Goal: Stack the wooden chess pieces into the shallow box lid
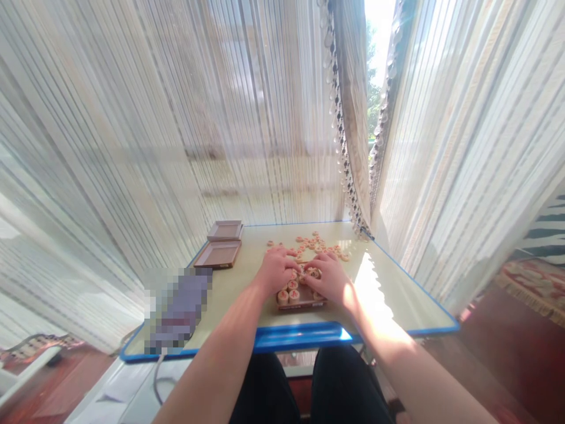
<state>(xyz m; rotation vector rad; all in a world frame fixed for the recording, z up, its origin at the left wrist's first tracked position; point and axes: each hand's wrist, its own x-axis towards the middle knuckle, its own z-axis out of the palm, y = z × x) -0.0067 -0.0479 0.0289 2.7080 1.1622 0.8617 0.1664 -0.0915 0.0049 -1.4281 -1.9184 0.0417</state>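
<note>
A small brown tray [304, 304] near the table's front edge holds several round wooden Chinese chess pieces [293, 295]. Red characters show on the pieces at its left side. My left hand [279, 270] reaches over the tray's left part, fingers apart and resting around the pieces there. From the other side, my right hand [329, 275] curls its thumb and fingers about a dark-marked chess piece [314, 272] inside the tray. Both hands partly cover the tray's far side. Beyond them, more chess pieces [315, 240] lie scattered on the table.
Two shallow open box parts [218, 254] lie at the table's back left. A blurred-out flat object [180, 306] with a cable [156, 377] is at the left edge. The pale table [397, 294] has a blue rim. Striped curtains [265, 118] hang behind it.
</note>
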